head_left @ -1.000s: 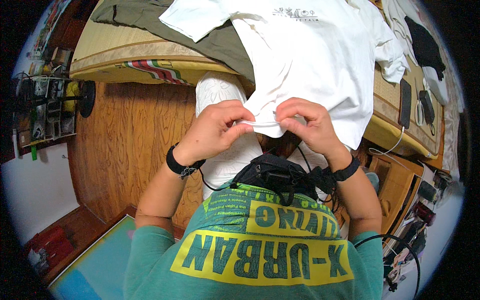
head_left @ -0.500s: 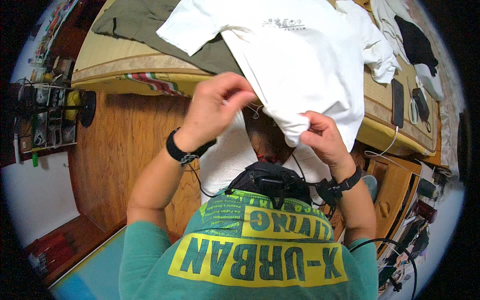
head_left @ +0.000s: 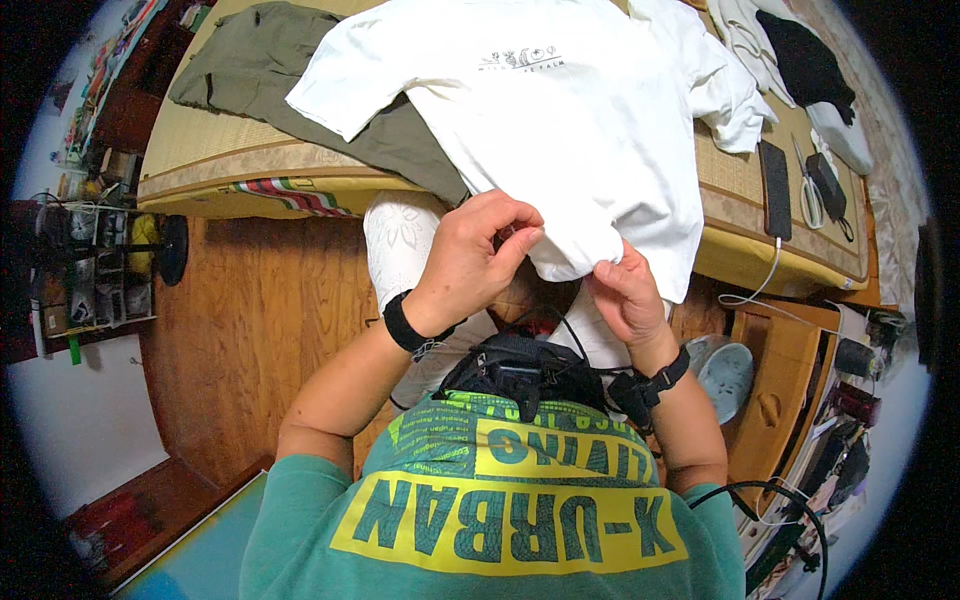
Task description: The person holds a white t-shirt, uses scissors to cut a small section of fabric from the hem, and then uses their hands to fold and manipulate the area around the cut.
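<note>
A white T-shirt [head_left: 560, 130] with a small dark print on its chest lies over the edge of the bed, its lower end hanging toward me. My right hand [head_left: 632, 298] pinches the hem between thumb and fingers. Close beside it, my left hand [head_left: 482, 245] is closed, thumb and forefinger together at the shirt's lower left edge. What sits in that pinch, if anything, is too small to make out. Under the shirt's left sleeve spreads an olive-green garment [head_left: 265, 75].
A woven mat [head_left: 225, 140] covers the bed. On its right side lie a dark phone [head_left: 775, 190] with a white cable, scissors [head_left: 811, 200] and a small black case [head_left: 826, 180]. Black cloth [head_left: 805, 65] is farther back. A wooden drawer [head_left: 772, 400] and a pale slipper [head_left: 727, 380] are low right.
My left hand has come right and down, closer to my right hand. The bunched hem is now flatter between them. The whole view has shifted a little.
</note>
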